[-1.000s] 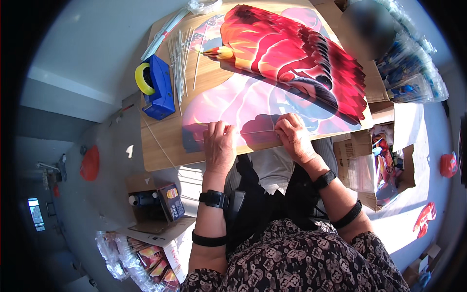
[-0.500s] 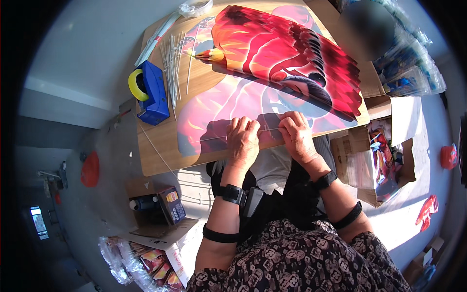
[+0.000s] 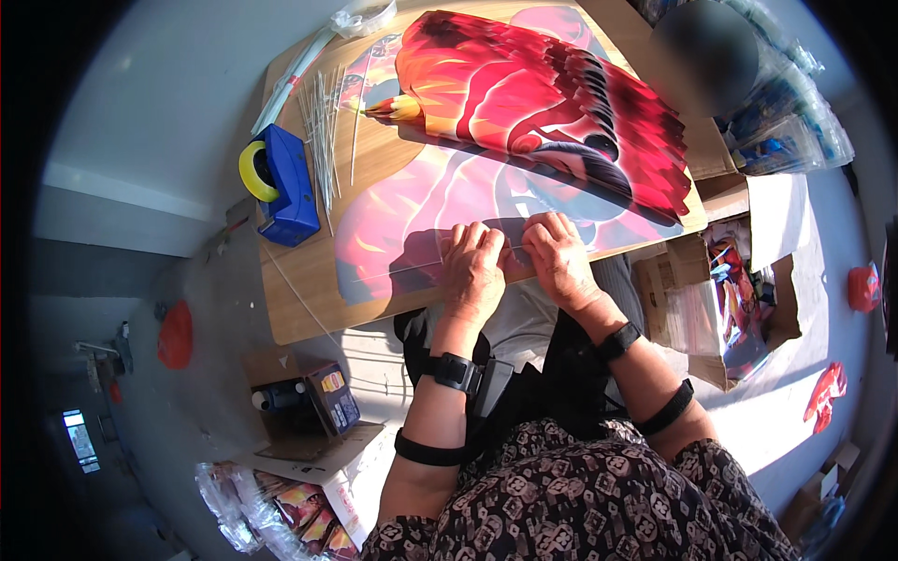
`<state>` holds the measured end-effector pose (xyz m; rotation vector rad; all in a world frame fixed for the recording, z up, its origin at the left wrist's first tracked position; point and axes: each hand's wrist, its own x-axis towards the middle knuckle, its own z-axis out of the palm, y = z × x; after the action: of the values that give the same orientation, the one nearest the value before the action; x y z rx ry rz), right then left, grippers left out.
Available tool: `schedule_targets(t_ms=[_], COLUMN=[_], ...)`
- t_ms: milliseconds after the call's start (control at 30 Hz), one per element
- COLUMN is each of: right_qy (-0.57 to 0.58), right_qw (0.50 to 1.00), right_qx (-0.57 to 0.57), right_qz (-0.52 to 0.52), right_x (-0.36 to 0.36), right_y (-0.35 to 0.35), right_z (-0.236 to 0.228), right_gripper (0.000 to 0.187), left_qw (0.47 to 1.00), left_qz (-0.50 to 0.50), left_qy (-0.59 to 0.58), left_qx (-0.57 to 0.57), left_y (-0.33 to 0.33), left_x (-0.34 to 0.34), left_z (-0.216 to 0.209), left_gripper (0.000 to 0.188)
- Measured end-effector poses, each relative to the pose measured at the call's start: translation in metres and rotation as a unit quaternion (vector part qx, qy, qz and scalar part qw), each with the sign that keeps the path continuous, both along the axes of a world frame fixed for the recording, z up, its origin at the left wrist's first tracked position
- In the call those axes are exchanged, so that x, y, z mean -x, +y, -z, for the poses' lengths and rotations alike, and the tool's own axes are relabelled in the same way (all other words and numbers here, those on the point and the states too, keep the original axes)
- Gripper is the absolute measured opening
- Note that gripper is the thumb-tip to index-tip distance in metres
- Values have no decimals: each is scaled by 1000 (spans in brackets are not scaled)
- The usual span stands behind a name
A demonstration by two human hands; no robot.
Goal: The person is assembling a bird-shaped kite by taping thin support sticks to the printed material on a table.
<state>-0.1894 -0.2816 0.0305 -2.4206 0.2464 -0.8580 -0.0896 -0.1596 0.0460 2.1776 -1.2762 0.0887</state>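
In the head view, your left hand [image 3: 472, 276] and right hand [image 3: 558, 257] sit close together at the near edge of the pale pink printed sheet [image 3: 398, 210], which lies on the wooden tabletop [image 3: 304, 316] just before you. Both sets of fingers are curled down, probably to control that edge, but whether they pinch it you cannot tell from here. The red feather-patterned sheet [image 3: 533, 84] lies beyond, overlapping the pale one. The blue tape dispenser [image 3: 296, 201] and thin white rods [image 3: 323, 140] stand left, presumably for easy reach.
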Motion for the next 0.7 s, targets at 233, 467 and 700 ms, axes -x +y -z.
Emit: schedule_targets(t_ms=[233, 467, 700], right_qy=[9, 4, 5], right_qw=[1000, 1000, 1000], right_qx=[14, -2, -21], right_qz=[12, 2, -7], right_x=[1, 1, 2], right_y=[1, 3, -1], right_z=[3, 0, -1], right_gripper=[14, 14, 12], left_qw=[1000, 1000, 1000], left_qz=[3, 1, 0], left_qy=[-1, -18, -2], left_qx=[15, 10, 1], left_y=[-3, -1, -3], left_x=[2, 1, 3], left_z=[1, 0, -5], left_gripper=[15, 20, 22])
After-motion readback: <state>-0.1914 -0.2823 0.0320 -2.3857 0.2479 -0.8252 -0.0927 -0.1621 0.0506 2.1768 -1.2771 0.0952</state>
